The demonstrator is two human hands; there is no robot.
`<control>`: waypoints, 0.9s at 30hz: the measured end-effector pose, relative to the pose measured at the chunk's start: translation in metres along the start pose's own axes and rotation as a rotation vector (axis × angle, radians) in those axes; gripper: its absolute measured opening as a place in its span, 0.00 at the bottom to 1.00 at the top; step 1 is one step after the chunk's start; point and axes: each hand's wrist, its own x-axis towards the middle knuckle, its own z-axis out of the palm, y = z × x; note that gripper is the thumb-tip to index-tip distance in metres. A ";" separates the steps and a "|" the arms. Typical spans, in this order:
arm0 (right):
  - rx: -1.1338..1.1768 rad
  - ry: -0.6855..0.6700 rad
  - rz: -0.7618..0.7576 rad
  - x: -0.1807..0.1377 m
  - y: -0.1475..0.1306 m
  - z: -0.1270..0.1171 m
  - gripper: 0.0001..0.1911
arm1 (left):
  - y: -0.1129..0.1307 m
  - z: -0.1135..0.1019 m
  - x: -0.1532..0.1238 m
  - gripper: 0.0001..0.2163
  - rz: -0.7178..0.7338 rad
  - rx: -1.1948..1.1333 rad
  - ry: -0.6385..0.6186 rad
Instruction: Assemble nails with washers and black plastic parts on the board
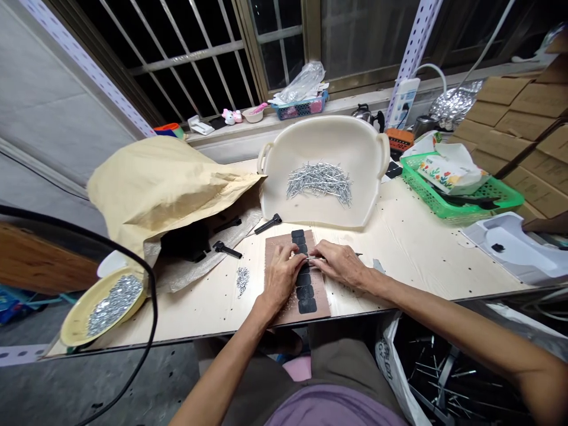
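Note:
My left hand (pixel 284 267) and my right hand (pixel 339 263) meet over a brown board (pixel 277 248). Between their fingertips is a thin metal rod (pixel 314 258); fingers of both hands are closed on it, and its ends are hidden. A row of black rounded pads (pixel 306 292) runs along the board under my hands. Past my right hand, a small dark pointed tip (pixel 358 254) shows; I cannot make out what it belongs to. Left of the board lies a small pile of tiny metal pieces (pixel 242 280). Black plastic parts (pixel 268 223) lie farther back.
Behind the board, a white basin (pixel 319 133) holds many metal pins (pixel 319 182). A beige sack (pixel 164 183) with black parts lies left, near a yellow bowl (pixel 68 322) of metal pieces. A green basket (pixel 444 207), white plastic piece (pixel 515 242) and cardboard boxes (pixel 506 136) stand right.

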 end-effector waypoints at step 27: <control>-0.446 -0.310 0.049 0.006 0.035 -0.006 0.20 | -0.027 -0.006 -0.009 0.21 -0.206 -0.152 0.046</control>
